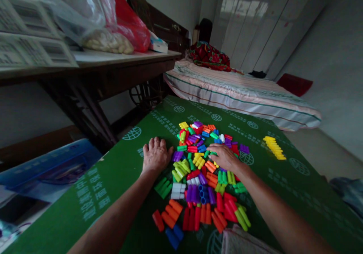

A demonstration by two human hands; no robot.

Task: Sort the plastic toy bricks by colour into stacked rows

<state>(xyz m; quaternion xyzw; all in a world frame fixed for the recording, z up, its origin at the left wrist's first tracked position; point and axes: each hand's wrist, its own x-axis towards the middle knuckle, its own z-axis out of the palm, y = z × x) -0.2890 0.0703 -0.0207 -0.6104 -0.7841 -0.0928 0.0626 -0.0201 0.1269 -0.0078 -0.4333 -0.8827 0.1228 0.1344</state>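
One blue box (53,167) lies at the far left, beside the green mat (113,186). Above it, a dark desk (119,63) carries a clear bag (107,40) and a red bag (132,25).

On the mat, the left hand (155,155) lies flat and palm down, fingers loose and released, holding nothing. Its thumb side sits just beside the left edge of the blocks (198,193). The blocks are a loose heap of short plastic pieces in red, orange, green, yellow, purple, blue and white. They cover the middle of the mat, from beyond the hands down toward the near edge.

The right hand (224,157) rests palm down on the upper right part of the heap, fingers bent over green and orange pieces. Whether it grips one I cannot tell.

Further right, well apart from the heap, a yellow stack (274,147) lies on the mat. Behind the mat stands a bed (241,95) with a striped cover. At the far right a red cushion (295,84) lies by the wall.
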